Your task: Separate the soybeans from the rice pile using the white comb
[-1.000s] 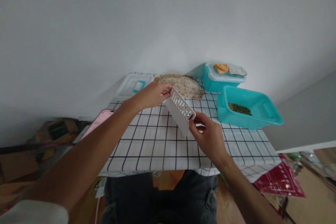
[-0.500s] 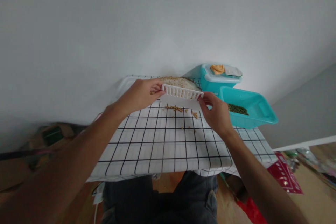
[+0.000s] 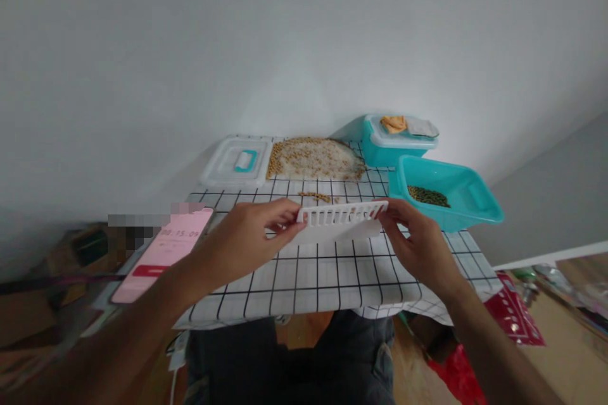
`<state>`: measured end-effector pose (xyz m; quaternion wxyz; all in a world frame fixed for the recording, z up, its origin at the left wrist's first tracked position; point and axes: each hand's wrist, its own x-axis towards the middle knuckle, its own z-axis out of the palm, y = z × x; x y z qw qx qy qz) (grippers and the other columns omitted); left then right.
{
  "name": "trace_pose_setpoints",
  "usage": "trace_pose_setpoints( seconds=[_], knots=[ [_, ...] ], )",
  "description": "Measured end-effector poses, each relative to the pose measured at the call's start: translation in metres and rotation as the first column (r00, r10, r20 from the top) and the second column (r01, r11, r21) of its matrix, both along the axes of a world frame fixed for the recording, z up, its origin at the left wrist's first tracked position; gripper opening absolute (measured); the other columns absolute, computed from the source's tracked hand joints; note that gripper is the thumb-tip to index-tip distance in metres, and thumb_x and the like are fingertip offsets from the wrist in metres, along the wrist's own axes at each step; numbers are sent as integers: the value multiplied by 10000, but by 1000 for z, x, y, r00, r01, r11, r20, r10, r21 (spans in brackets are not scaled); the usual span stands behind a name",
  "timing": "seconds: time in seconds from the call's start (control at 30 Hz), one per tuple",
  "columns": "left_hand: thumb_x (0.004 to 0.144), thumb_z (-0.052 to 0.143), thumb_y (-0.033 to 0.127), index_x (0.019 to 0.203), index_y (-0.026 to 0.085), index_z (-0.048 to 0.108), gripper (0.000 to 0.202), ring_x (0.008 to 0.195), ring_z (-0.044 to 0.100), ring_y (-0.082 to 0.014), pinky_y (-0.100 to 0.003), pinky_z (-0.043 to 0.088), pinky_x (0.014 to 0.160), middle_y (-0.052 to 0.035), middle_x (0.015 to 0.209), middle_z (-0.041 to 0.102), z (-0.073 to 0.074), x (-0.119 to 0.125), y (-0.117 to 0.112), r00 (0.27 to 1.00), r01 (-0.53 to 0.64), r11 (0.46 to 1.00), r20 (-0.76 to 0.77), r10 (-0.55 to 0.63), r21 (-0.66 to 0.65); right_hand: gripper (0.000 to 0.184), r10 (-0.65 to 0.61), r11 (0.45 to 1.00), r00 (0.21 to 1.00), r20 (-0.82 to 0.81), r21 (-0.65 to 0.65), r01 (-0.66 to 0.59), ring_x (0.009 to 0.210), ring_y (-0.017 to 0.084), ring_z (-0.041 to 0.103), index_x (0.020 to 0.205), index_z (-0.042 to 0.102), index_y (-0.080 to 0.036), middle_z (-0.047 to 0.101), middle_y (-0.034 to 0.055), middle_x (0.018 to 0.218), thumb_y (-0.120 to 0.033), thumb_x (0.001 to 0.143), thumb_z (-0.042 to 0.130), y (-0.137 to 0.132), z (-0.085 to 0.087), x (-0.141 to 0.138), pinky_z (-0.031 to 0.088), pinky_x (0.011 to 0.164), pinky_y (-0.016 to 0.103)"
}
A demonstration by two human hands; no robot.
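Basket (image 3: 335, 234), white, slotted side up, is held roughly level between both hands over the middle of the desk (image 3: 304, 300); contact with the desk cannot be told, nor can contents. Left end is pinched between thumb and fingers of the left hand (image 3: 247, 231); right end is pinched the same way by the right hand (image 3: 420, 247). Desk is covered with a black-gridded white cloth (image 3: 266, 278). Small tan pieces (image 3: 316, 196) are strewn just behind the basket. Farther back, by the wall (image 3: 304, 31), a pale heap (image 3: 316, 159) mixed with tan bits is spread flat, a clear lid (image 3: 223, 164) laid at its left. To the right, an open teal bin (image 3: 439, 218) is partly filled with green pellets (image 3: 429, 197); just behind, a lidded teal box (image 3: 394, 156) is topped by an orange cloth (image 3: 394, 124) and a grey cloth (image 3: 422, 128). Phone (image 3: 164, 252), pink screen lit, is placed near the desk's left edge. Crimson bag (image 3: 517, 313) is seen low at right.
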<state>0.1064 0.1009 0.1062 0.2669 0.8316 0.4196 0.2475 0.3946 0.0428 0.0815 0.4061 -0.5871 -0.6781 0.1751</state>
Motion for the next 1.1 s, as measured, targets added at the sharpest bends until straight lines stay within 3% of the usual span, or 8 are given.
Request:
trace_pose_setpoints(
  seconds=[0.1,0.23,0.37,0.47,0.6,0.83,1.1],
  knots=[
    [901,606,465,981,345,666,156,831,735,-169,-300,624,757,56,948,759,-16,2,-13,1000,6,999,16,-6,-54,232,30,999,999,-10,-40,-31,911,206,693,1148,629,-240,722,66,1017,-338,986,495,0,-15,3,560,816,344],
    [914,598,458,1066,342,650,198,893,733,-163,-293,626,812,52,1028,758,-28,5,-10,998,18,992,59,-11,-122,237,6,999,1000,-18,-45,-7,906,205,680,1150,617,-227,711,73,1013,-345,995,483,6,-24,0,547,782,332],
    [912,601,443,1014,304,657,180,876,736,-168,-282,625,797,34,1007,762,-19,5,-5,998,26,992,60,-19,-120,218,11,1000,1000,1,-16,-11,885,207,674,1133,613,-222,708,69,996,-336,995,489,12,-17,-2,538,776,342],
    [915,607,394,1006,263,667,170,842,733,-154,-264,617,786,25,966,762,-7,4,4,998,0,1000,65,1,-24,205,14,998,1000,0,59,-14,893,206,676,1129,614,-229,711,64,1007,-329,990,500,21,-7,-3,539,794,350],
    [904,628,371,1027,238,675,187,853,730,-142,-263,603,843,16,963,759,1,6,34,992,-63,990,114,48,127,199,-39,982,999,-14,183,41,891,209,682,1116,618,-231,716,62,1008,-335,986,510,47,1,-7,543,799,359],
    [893,631,384,970,198,662,203,868,738,-182,-325,613,844,-42,958,763,-28,9,84,983,-108,978,169,78,180,178,-84,960,994,63,273,64,845,217,686,1070,614,-209,715,74,948,-288,989,476,89,-17,-15,533,771,352],
    [937,575,396,1023,207,679,232,873,734,-176,-311,603,827,-45,976,764,-42,9,84,995,-66,970,90,46,232,199,-91,968,992,84,243,68,851,228,687,1056,607,-223,720,81,967,-311,1003,437,92,-36,-10,523,748,350]
  ],
)
